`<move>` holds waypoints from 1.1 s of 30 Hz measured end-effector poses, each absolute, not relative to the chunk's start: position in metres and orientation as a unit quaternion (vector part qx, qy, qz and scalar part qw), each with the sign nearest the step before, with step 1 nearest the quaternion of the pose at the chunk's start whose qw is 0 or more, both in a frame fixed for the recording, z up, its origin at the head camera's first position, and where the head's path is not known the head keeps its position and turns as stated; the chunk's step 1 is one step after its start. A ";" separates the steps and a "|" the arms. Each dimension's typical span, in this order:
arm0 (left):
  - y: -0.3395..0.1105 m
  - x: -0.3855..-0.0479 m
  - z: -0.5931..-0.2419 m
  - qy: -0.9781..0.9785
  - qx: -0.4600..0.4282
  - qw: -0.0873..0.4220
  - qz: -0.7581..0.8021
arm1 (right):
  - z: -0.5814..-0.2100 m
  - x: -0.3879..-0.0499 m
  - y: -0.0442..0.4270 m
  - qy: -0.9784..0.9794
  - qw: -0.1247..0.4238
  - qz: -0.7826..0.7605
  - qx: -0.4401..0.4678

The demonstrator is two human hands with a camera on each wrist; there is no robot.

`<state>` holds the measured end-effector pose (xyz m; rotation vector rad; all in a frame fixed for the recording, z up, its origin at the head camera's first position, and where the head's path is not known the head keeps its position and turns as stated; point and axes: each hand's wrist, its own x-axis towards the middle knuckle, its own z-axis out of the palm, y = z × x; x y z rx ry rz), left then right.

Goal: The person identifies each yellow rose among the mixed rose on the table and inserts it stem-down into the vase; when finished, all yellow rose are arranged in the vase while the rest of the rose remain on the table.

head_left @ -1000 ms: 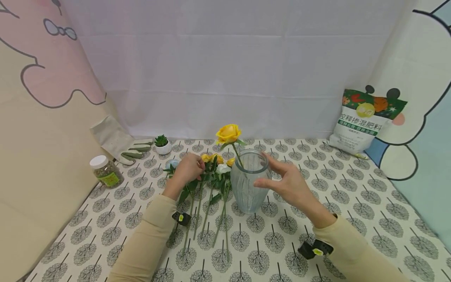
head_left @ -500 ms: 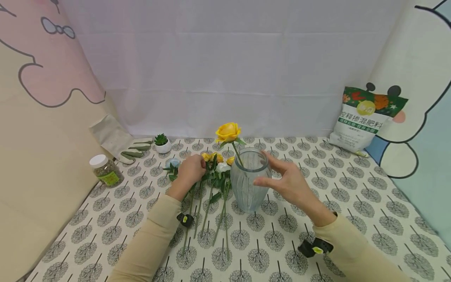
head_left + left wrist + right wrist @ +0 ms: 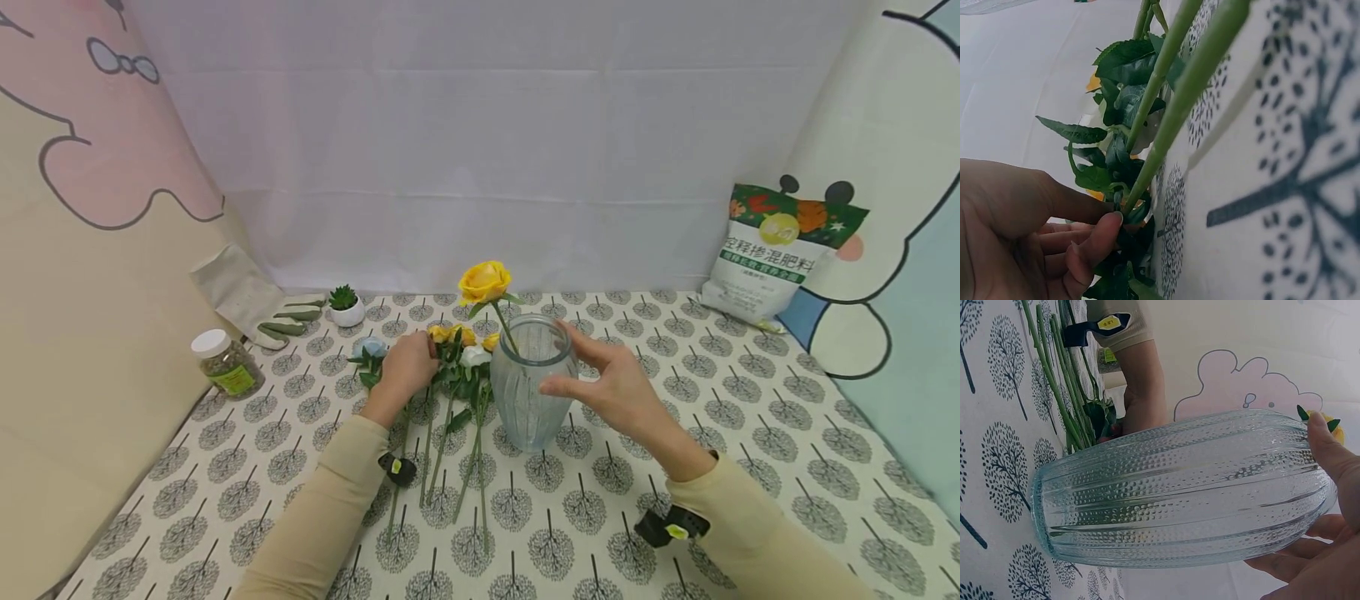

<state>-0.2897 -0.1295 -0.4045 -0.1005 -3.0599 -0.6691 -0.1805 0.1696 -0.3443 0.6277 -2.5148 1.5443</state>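
Note:
A ribbed glass vase (image 3: 531, 400) stands upright on the patterned cloth, one yellow rose (image 3: 484, 283) leaning in its mouth. My right hand (image 3: 618, 387) grips the vase's upper right side, thumb in front and fingers behind; the right wrist view shows the glass (image 3: 1179, 494) between them. Left of the vase lie several flowers, among them a white one (image 3: 475, 357) and a blue one (image 3: 370, 347). My left hand (image 3: 407, 367) is over their upper stems. In the left wrist view, its thumb and finger pinch a green stem (image 3: 1169, 122) just by the leaves.
At the back left are a small potted succulent (image 3: 346, 307), gloves (image 3: 243, 292) and a lidded jar (image 3: 227, 365). A fertilizer bag (image 3: 765, 262) leans at the back right. A white cloth backdrop (image 3: 480, 150) hangs behind the table.
My left hand has shifted slightly right among the lying flowers, and one stem's lower end has moved a little right. My right hand and the vase stay in place.

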 end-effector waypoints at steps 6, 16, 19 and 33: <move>-0.132 -0.292 -0.404 -0.969 -0.016 -0.018 -0.248 | -0.345 -0.180 0.170 -0.833 0.063 0.509 0.209; -0.137 -0.295 -0.408 -0.957 -0.026 -0.027 -0.286 | -0.345 -0.179 0.171 -0.832 0.055 0.513 0.203; -0.139 -0.296 -0.408 -0.954 -0.027 -0.027 -0.298 | -0.345 -0.179 0.170 -0.832 0.056 0.513 0.203; -0.157 -0.300 -0.396 -0.910 -0.011 -0.028 -0.413 | -0.345 -0.180 0.170 -0.832 0.063 0.509 0.211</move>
